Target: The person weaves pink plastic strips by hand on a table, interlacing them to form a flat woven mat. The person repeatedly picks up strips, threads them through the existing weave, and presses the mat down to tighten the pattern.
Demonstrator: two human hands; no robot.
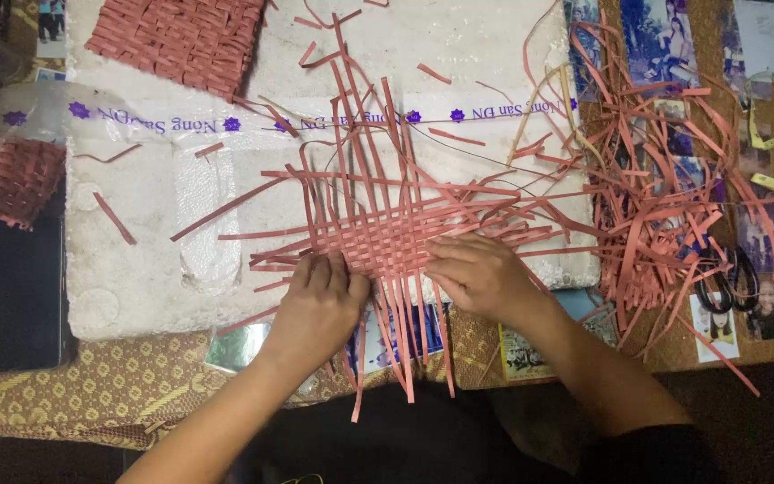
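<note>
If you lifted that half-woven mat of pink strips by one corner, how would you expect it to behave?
The woven mat would probably sag, since its strips are thin, flat bands. Its loose ends fan out unwoven, so some might slip free. It likely weighs little: both the left hand and right hand press it down onto the white foam board.

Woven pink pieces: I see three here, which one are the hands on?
The flat, unfinished mat in the middle, with loose strips sticking out all round. Both hands, left and right, press on its near edge. The other two lie untouched at the far left.
</note>
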